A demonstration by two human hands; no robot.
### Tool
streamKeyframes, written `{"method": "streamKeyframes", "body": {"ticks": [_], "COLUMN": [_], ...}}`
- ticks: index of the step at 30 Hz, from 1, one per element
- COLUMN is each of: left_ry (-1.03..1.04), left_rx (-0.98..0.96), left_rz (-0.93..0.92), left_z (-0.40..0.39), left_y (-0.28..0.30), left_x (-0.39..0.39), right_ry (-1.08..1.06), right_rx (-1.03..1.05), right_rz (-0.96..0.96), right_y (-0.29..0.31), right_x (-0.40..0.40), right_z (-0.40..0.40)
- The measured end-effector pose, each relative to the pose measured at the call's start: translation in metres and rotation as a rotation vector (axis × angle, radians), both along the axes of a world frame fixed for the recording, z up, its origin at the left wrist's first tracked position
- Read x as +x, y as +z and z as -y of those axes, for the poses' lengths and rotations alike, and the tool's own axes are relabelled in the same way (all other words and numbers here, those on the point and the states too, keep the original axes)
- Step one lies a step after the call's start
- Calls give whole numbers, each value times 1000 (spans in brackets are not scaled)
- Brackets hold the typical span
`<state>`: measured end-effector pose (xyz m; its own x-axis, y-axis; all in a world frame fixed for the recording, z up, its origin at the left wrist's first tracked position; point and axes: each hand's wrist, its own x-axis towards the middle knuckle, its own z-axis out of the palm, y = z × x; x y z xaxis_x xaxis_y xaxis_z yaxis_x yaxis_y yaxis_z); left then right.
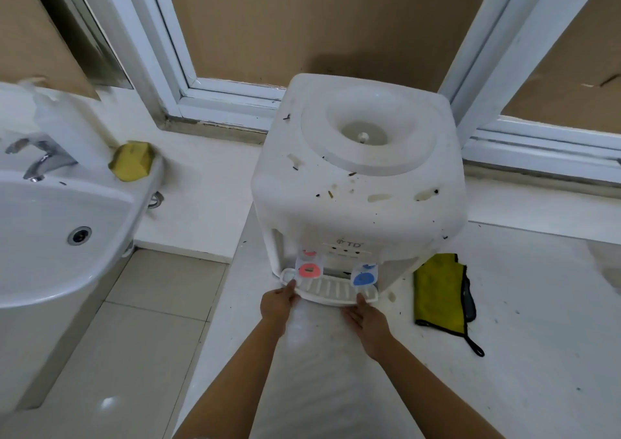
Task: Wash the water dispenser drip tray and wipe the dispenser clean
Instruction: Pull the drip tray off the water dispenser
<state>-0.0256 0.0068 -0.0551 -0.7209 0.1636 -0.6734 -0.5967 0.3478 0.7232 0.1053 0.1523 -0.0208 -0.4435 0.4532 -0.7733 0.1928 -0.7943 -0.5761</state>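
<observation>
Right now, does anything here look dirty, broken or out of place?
Yes. The top of the water dispenser is scattered with dark specks and bits of debris, and more specks dot the white counter by the yellow cloth. Nothing looks broken.

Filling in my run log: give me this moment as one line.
step: drip tray removal | left hand: holds drip tray left end | right hand: holds right end | tray: at dispenser base | cloth: on counter, untouched
</observation>
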Motion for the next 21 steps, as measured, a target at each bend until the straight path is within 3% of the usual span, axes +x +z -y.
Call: {"method": "streamKeyframes", "body": {"ticks": [12,21], "left_ry": [126,378], "left_rx": [70,248], "left_rz": [-11,-30], "left_z": [60,128], "left_y": [9,55], "left_x": [37,57], "right_ry": [179,264], "right_rx": [116,62], "right_rz": [-72,-171], "right_y": [19,41], "right_x": [33,27], "right_z": [39,96]}}
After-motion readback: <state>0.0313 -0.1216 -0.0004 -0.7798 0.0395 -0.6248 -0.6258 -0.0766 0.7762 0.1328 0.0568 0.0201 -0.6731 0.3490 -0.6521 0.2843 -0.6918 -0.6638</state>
